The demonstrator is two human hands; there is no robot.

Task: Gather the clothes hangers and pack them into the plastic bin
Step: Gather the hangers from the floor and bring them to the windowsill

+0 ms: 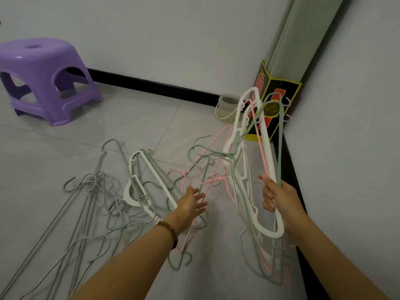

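Your right hand is closed around a bundle of white, pink and green plastic hangers, gripping them by their lower bars so the hooks fan upward toward one o'clock; holding them stacked flat like this looks meant to keep them aligned for packing. Your left hand, with a brown beaded bracelet at the wrist, is spread wide and empty, fingers reaching toward the pink wire hanger lying on the pale tiled floor, likely the next one to collect. More loose grey and green hangers sprawl at nine o'clock, tangled, so you cannot count them. The plastic bin is hard to identify: only a small translucent bucket stands at twelve o'clock by the wall, partly hidden behind the bundle. A purple plastic stool sits at ten o'clock, and a black-and-yellow printed box in the corner is partly covered by hooks.
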